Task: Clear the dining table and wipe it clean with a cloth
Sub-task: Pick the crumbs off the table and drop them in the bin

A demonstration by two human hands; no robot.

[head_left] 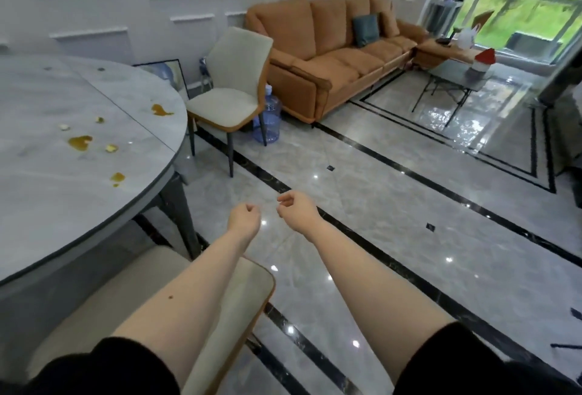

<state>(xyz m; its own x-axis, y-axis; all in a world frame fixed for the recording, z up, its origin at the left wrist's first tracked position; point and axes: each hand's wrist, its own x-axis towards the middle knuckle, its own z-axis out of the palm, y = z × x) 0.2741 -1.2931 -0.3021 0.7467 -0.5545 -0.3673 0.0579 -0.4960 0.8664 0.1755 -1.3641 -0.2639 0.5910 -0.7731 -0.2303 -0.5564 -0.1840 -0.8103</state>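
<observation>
Stained dining table [63,193] lies left of both empty hands.

Both arms reach out over the tiled floor [393,205], the left hand [244,216] and right hand [294,209] near each other, fingers loosely curled, holding nothing. The round dining table [47,205] stands to the left, amber spills [80,142] and small crumbs [111,148] scattered toward its right edge. A pale chair [233,80] sits beyond the table, another chair [220,284] under the left forearm. An orange sofa [330,48] lines the far wall.
</observation>
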